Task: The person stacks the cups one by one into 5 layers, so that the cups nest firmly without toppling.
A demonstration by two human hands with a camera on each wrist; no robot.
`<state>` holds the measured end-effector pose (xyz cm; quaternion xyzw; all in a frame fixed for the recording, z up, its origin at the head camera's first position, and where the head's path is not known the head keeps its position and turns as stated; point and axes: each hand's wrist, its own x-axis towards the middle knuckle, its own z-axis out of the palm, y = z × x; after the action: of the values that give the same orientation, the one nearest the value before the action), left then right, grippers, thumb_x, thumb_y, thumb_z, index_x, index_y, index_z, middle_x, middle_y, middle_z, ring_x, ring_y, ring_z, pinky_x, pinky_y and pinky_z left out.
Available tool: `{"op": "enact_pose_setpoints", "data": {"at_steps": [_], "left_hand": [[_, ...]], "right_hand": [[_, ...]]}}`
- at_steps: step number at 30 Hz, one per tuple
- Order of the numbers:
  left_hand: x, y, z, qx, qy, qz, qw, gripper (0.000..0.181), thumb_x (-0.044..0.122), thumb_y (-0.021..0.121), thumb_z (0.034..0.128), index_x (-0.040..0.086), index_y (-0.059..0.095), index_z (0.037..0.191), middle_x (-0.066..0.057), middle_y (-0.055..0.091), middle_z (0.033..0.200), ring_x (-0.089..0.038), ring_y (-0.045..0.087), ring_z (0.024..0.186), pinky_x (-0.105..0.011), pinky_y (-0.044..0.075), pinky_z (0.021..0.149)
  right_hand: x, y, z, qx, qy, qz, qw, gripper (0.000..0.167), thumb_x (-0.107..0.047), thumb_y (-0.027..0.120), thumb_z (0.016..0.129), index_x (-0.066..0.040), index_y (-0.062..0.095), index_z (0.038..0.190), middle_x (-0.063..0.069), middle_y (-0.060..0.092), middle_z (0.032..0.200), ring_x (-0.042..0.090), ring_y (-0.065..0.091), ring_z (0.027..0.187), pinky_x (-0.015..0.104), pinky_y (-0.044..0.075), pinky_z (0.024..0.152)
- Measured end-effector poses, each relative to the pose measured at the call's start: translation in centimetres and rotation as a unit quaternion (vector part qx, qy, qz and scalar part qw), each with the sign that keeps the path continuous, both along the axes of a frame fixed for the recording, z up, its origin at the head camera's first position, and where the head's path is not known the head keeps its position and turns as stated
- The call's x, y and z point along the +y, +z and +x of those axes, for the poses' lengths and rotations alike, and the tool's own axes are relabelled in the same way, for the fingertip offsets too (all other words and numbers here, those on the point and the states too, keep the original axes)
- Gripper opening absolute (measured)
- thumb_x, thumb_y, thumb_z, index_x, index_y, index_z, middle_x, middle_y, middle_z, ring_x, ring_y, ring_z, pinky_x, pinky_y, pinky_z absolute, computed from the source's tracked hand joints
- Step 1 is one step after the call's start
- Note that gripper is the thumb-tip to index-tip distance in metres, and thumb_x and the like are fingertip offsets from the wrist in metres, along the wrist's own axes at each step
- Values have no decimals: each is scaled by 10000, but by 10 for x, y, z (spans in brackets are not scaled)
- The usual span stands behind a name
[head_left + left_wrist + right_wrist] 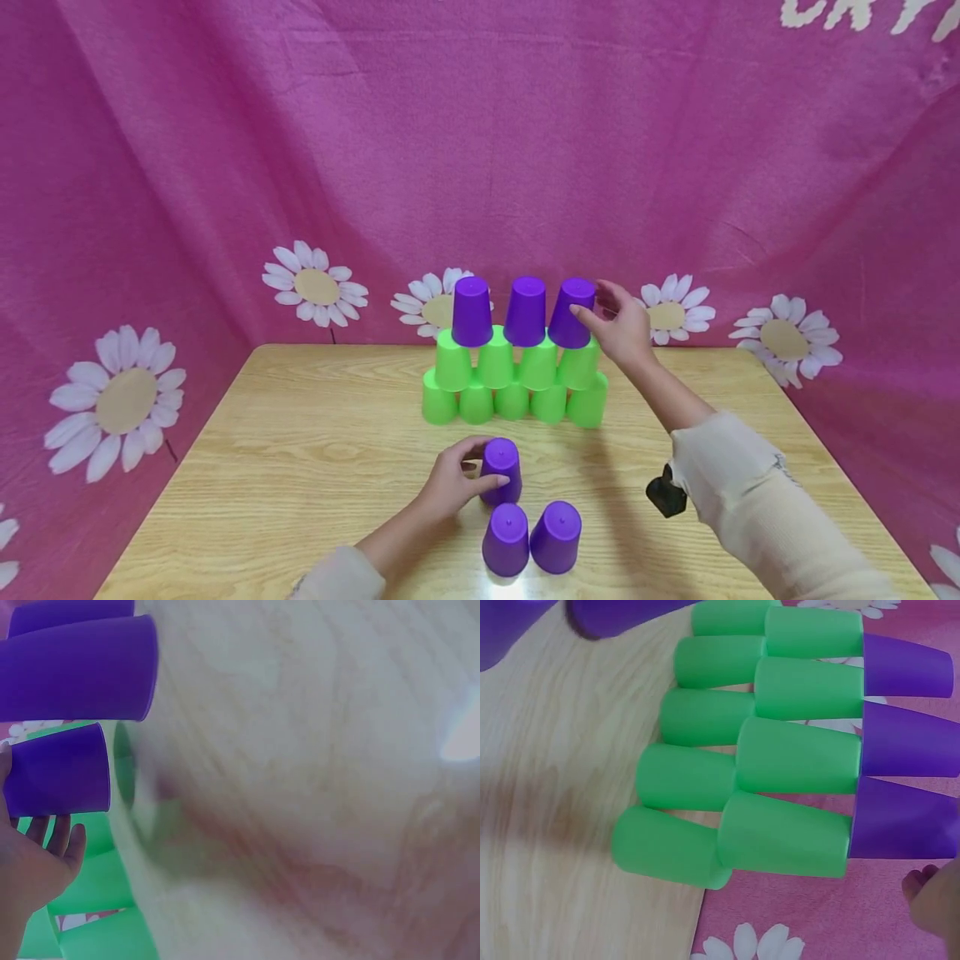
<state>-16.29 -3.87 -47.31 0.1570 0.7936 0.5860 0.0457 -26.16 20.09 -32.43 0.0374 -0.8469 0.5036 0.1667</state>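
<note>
Cream fabric sleeves (780, 508) framed the bottom edge, nearest the camera, with two purple tapered plastic cups (506, 542) standing rim down between them on the pale wood-grain table (315, 467). Just beyond that pair, the left hand (450, 479) pinched a third purple cup (502, 457), thumb across its front and fingers around the far side, a hold that probably kept the smooth wall from slipping; whether this cup touched the tabletop could not be told. Farther back stood five bright green tapered plastic cups (512, 402) in a row, with four upper green cups (496, 358) over them, each bridging a gap, likely so that its weight fell on two bases. Three top-tier purple cups (525, 312) followed the same pattern. On the rightmost purple cup (566, 333), the right hand (622, 325) pinched with thumb in front and fingers behind, seemingly to steady it without nudging its neighbour; how firmly the fingertips pressed could not be seen.
</note>
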Motion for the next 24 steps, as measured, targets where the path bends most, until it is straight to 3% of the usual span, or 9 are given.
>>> {"op": "enact_pose_setpoints", "data": {"at_steps": [11, 13, 18, 21, 24], "left_hand": [[-9, 19, -12, 304, 130, -139, 9994, 491, 157, 753, 760, 12, 571, 1192, -174, 650, 1087, -320, 597, 1027, -455, 504, 868], [-10, 23, -14, 373, 174, -186, 9990, 490, 156, 752, 759, 9, 569, 1190, -173, 652, 1081, -315, 599, 1018, -447, 508, 861], [-11, 33, -18, 379, 312, -213, 9986, 483, 151, 755, 754, 24, 575, 1184, -159, 656, 1071, -299, 599, 1010, -447, 505, 856], [-11, 39, -20, 383, 337, -190, 9985, 482, 145, 753, 756, 33, 574, 1190, -156, 653, 1079, -299, 597, 1016, -459, 498, 860], [-12, 47, -22, 351, 342, -111, 9987, 485, 133, 749, 756, 41, 571, 1198, -152, 649, 1086, -299, 591, 1024, -488, 483, 874]], "right_hand": [[11, -9, 18, 219, -11, -330, 9992, 488, -65, 662, 836, 91, 487, 1264, 276, 536, 1259, 361, 522, 1174, 417, 441, 1009], [13, -11, 21, 230, -20, -334, 9992, 474, -66, 665, 835, 85, 502, 1253, 262, 550, 1251, 323, 545, 1146, 325, 469, 984], [17, -18, 29, 270, -71, -262, 9993, 437, -49, 681, 817, 70, 549, 1216, 239, 596, 1201, -5, 566, 965, 51, 451, 815], [18, -23, 36, 265, 37, -297, 9992, 425, -27, 674, 812, 85, 551, 1203, 263, 596, 1177, -156, 496, 859, 58, 452, 813], [19, -28, 42, 212, 173, -302, 9992, 407, -40, 664, 823, 86, 554, 1195, 268, 598, 1162, -182, 488, 848, 109, 472, 858]]}}
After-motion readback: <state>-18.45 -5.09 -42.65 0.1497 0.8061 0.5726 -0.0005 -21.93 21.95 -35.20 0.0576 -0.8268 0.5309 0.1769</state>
